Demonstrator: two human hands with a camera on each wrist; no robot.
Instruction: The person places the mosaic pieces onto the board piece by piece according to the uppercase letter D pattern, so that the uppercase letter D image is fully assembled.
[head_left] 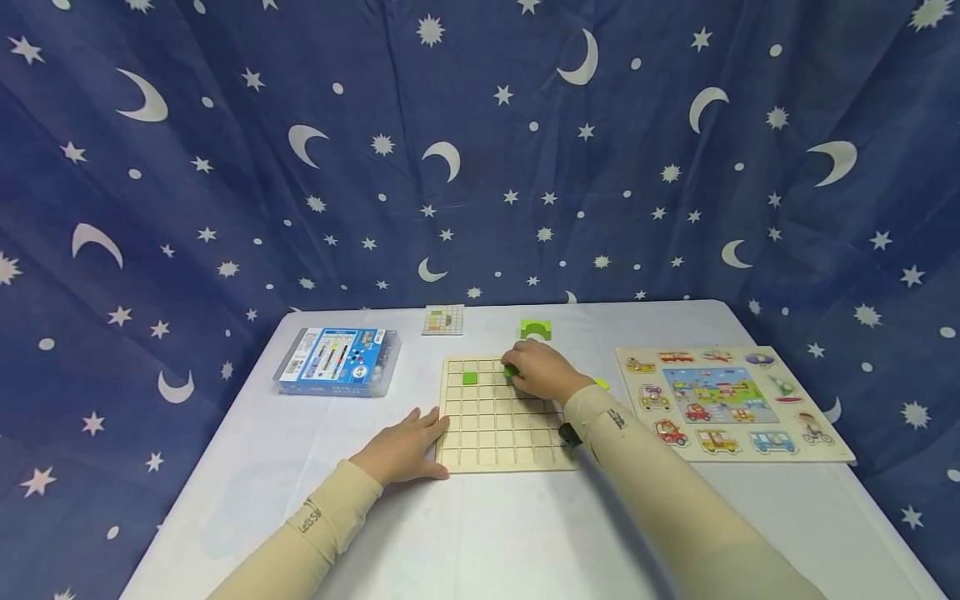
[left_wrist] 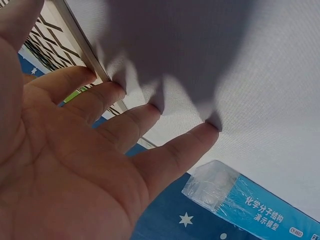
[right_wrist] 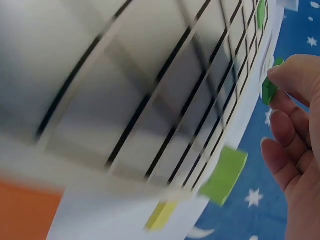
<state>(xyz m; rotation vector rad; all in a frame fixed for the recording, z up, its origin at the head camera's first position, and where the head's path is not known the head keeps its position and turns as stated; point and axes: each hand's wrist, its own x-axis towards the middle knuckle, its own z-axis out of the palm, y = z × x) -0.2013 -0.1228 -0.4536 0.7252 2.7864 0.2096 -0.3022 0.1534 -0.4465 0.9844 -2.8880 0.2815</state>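
A wooden grid board (head_left: 487,427) lies flat on the white table, with one green square tile (head_left: 470,378) in an upper-left cell. My right hand (head_left: 546,372) is over the board's far right part. Between thumb and fingertips it pinches a small green tile (right_wrist: 270,90), held over the far rows of the grid. At the board's left edge, my left hand (head_left: 405,447) rests on the tabletop with its fingers spread. Its fingertips (left_wrist: 210,131) meet the cloth, and some lie against the board's side.
A clear plastic box with a blue label (head_left: 337,362) stands at left. Behind the board are a pattern card (head_left: 444,320) and a green arch piece (head_left: 536,328). Right of it lie a yellow piece (right_wrist: 161,215), an orange piece (right_wrist: 27,210) and a vehicle puzzle (head_left: 735,404).
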